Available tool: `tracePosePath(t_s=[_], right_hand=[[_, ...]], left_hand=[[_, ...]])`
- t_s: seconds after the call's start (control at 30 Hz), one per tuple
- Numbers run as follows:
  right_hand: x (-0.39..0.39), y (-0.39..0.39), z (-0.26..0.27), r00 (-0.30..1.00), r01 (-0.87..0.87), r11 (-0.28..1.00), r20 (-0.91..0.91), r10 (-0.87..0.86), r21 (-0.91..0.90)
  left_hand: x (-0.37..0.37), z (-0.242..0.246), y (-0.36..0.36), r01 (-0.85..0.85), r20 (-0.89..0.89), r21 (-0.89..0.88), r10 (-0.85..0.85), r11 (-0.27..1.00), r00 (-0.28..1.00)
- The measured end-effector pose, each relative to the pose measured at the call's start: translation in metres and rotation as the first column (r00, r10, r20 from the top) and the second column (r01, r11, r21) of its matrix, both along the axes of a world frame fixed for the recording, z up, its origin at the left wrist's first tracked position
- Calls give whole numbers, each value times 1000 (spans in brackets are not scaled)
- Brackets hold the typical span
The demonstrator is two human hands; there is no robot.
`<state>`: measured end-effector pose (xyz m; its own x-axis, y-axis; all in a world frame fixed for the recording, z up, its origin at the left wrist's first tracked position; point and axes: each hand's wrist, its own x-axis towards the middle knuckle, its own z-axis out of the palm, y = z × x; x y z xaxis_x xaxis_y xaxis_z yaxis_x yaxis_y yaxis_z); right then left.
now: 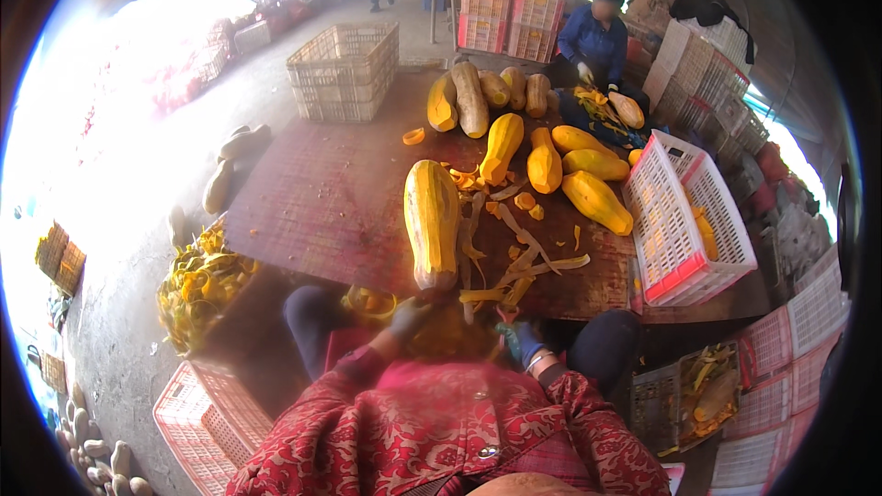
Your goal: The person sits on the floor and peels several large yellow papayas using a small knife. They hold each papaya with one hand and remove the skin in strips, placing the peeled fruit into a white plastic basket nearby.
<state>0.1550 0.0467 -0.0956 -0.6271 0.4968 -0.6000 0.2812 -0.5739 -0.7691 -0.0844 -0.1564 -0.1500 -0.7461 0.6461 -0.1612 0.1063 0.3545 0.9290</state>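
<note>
A large, mostly peeled squash (432,220) lies lengthwise on the dark red tabletop (310,200), its lower end near my left hand (408,320). That gloved hand is at the squash's end by the table edge; its fingers are blurred, so its grip is unclear. My right hand (525,344), in a blue and green glove, is closed round a peeler with a red head (508,315), in front of my lap. Long strips of peel (527,238) and orange cut pieces (525,201) lie right of the squash. Several peeled squashes (596,201) rest farther back.
A white and red plastic crate (689,220) stands at the table's right side. An off-white crate (342,76) is beyond the far left edge. Peel fills a container (207,289) at left. A co-worker in blue (596,41) sits across. A pink crate (207,420) stands lower left.
</note>
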Motion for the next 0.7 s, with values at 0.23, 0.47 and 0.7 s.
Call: tracePosePath(t_s=[0.23, 0.47, 0.7], right_hand=[[-2, -2, 0, 997, -6, 995, 74, -1, 96], [1, 2, -18, 994, -5, 999, 111, 0, 40], [5, 7, -34, 981, -136, 989, 146, 125, 63]], left_hand=[[9, 31, -5, 88, -93, -108, -98, 990, 991], [15, 46, -5, 37, 170, 72, -48, 997, 984], [24, 77, -11, 46, 373, 66, -67, 997, 925]])
